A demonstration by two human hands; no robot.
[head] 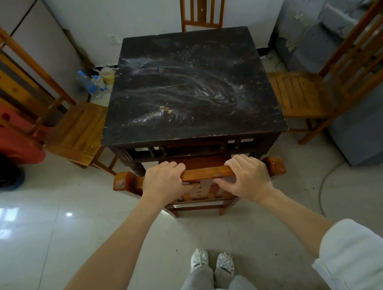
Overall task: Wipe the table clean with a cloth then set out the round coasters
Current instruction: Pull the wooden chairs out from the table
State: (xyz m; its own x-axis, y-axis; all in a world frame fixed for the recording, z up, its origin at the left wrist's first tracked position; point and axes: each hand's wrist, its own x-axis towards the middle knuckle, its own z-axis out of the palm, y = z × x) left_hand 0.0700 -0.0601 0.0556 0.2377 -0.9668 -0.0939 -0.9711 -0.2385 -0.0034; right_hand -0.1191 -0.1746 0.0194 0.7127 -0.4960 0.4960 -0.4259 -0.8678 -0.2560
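- Left hand (163, 182) and right hand (247, 178) each grip the chair (207, 173) top rail.
- Table (189, 84) streaked with white smears.
- Bottles (92, 83) stand on the floor beside it; contents unclear.

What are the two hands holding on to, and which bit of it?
Both the left hand and the right hand grip the brown wooden chair by the top rail of its backrest.

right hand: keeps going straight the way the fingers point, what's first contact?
Likely the table's near apron rail. The right hand grips the chair's top rail, fingers pointing toward the table; depth is unclear.
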